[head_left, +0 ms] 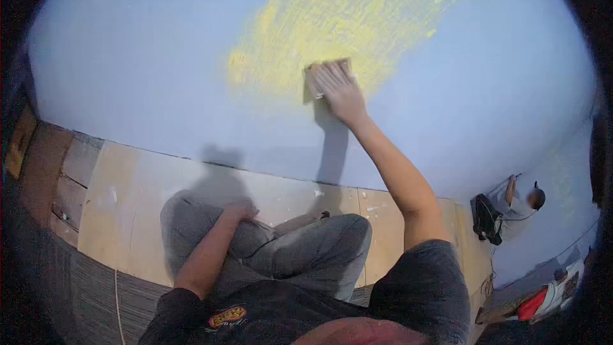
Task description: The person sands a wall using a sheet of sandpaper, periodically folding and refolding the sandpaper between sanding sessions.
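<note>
My right hand (341, 92) presses a brown sheet (346, 66), like sandpaper, flat against the pale blue wall (159, 57). The sheet's edges show past my fingers, which lie stretched over it. Around and above it spreads a yellow, streaky patch (357, 19). Down on my folded legs, near the knee, rests my left hand (241, 210); its fingers are small and dim, and nothing is seen in it.
A light board floor (147, 185) runs along the wall's foot. At the right, a person (520, 207) with a black backpack (486, 218) is by the wall. Another person (555, 291) is at the lower right, near something red (531, 305).
</note>
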`<control>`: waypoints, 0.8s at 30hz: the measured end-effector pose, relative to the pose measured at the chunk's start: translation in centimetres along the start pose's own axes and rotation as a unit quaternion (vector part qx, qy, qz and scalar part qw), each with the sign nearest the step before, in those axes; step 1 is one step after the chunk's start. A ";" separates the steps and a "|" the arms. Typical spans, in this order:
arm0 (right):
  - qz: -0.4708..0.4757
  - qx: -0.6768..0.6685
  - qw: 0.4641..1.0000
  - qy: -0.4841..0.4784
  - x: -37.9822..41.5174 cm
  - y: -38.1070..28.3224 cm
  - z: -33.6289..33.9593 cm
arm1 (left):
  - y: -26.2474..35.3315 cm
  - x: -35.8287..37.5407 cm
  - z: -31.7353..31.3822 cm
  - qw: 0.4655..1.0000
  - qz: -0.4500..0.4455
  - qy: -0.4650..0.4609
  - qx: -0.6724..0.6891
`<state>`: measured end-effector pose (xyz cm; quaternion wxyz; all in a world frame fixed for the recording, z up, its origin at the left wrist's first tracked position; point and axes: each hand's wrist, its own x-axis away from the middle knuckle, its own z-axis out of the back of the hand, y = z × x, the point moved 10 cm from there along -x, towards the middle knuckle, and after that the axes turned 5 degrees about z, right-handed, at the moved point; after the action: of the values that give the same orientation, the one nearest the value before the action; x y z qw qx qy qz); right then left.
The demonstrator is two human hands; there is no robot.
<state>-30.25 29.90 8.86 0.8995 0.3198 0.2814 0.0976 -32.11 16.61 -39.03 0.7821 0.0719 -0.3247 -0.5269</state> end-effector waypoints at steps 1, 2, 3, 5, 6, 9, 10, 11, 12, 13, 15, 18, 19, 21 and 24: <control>0.060 0.008 0.997 -0.041 0.7 -2.1 -0.2 | 0.2 -1.0 -1.6 0.999 -0.032 -0.010 -0.019; 0.109 0.010 0.991 -0.078 0.7 -2.3 0.0 | -0.2 -3.3 -3.7 0.997 -0.063 -0.018 -0.038; 0.158 0.012 0.981 -0.114 0.7 -1.8 0.6 | -0.2 -4.5 -5.0 0.994 -0.094 -0.025 -0.055; 0.191 -0.002 0.971 -0.143 -0.3 1.5 2.5 | -0.5 -4.7 -5.0 0.994 -0.090 -0.018 -0.058; 0.166 0.062 0.979 -0.101 -1.6 4.8 4.7 | -0.8 -5.0 -5.0 0.994 -0.088 -0.016 -0.059; 0.059 0.212 0.975 0.040 -5.3 12.8 13.6 | -0.9 -5.1 -5.4 0.995 -0.079 -0.012 -0.061; 0.005 0.208 0.970 0.128 -5.7 15.0 16.3 | -0.8 -4.2 -4.8 0.996 -0.081 -0.031 0.007; -0.050 0.202 0.955 0.214 -5.3 16.6 18.3 | -0.8 -2.2 -3.4 0.993 -0.081 -0.050 0.075; -0.111 0.179 0.937 0.277 -4.5 17.7 18.8 | -0.4 -1.0 -2.1 0.992 -0.085 -0.050 0.077; -0.172 0.155 0.912 0.338 -3.9 17.8 18.7 | 0.0 0.3 -0.8 0.992 -0.090 -0.050 0.079; -0.259 0.086 0.882 0.385 -3.6 15.1 16.1 | 0.9 0.8 0.0 0.996 -0.081 -0.026 0.004; -0.120 0.084 0.975 0.164 -5.6 3.8 4.5 | -1.3 -2.0 -2.2 0.997 0.016 -0.053 0.053; -0.041 0.005 0.996 0.076 -4.9 -0.6 1.0 | -1.1 -1.4 -1.9 0.997 0.026 -0.059 0.032; 0.134 -0.065 0.988 -0.052 -2.2 -7.4 -3.3 | -0.3 -0.2 -0.7 0.997 0.047 -0.067 -0.008; 0.255 -0.057 0.962 -0.075 -0.3 -6.5 -3.2 | -2.3 -3.9 -3.9 1.000 -0.010 -0.014 0.016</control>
<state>-32.39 26.40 2.83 0.8799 0.3361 0.1158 0.3152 -32.52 18.13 -44.87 0.7708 0.0807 -0.3432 -0.5307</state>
